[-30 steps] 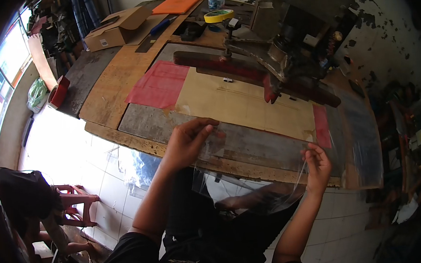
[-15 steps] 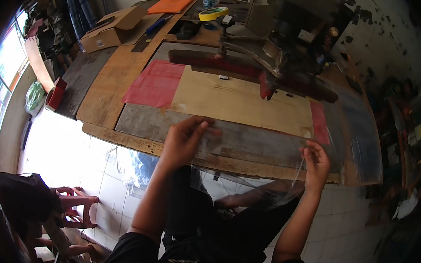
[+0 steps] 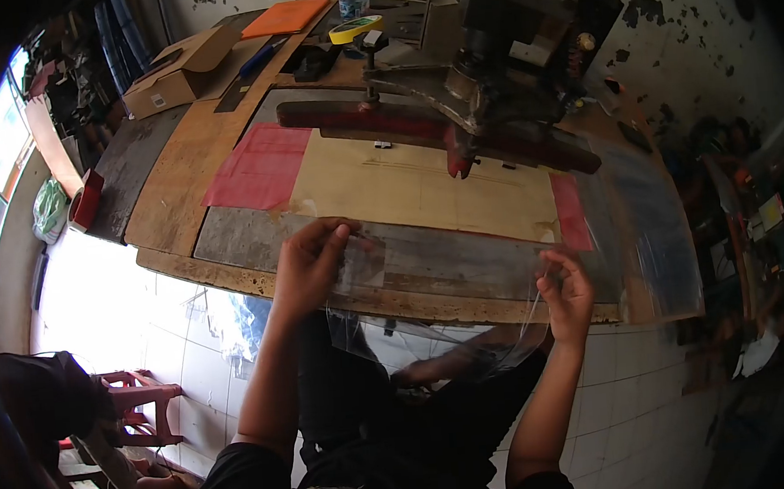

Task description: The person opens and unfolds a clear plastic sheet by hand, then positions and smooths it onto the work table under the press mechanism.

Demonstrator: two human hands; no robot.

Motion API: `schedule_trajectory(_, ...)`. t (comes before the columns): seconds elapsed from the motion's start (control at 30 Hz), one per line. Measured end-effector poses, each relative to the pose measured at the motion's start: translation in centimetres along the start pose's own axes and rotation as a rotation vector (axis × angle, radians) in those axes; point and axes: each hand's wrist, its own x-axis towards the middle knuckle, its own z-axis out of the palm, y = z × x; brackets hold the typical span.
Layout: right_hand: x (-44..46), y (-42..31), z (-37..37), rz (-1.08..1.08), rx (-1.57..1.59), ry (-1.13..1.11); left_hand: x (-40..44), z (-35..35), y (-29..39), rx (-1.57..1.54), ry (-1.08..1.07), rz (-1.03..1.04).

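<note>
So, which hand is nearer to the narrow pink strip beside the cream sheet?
Right. The right hand is on the near side of the pink strip; the left hand is well to its left, by the left end of the cream sheet.

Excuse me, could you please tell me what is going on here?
A person's left hand and right hand are pinching a clear plastic sheet, stretched loosely between them by the worktable. On the worktable lies a cream sheet with red pieces at its ends, beneath the dark red bar of a press-like machine.
</note>
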Motion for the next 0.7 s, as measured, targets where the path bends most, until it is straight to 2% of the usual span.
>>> schedule_trajectory(0.2,0.4,-1.0,0.1,-0.055,-0.169,-0.067,0.2,-0.1,-0.5,0.006,-0.012,0.069)
schedule_trajectory(0.3,0.9,-2.7,1.0,-0.035,-0.356,-0.117,0.4,-0.3,-1.2,0.026,-0.005,0.128)
schedule_trajectory(0.47,1.8,-5.2,0.9,-0.149,-0.678,-0.201,0.2,-0.3,-0.5,0.046,0.0,0.125)
schedule_trajectory(0.53,2.2,-5.3,0.3,-0.159,-0.624,-0.241,0.1,-0.3,0.0,0.016,0.0,0.034)
schedule_trajectory(0.6,2.7,-5.6,-0.1,-0.171,-0.57,-0.282,0.1,-0.2,-0.2,-0.016,0.006,0.044)
schedule_trajectory(0.7,3.2,-7.0,0.0,-0.057,-0.54,-0.386,0.2,-0.3,-0.7,-0.027,0.009,0.062)
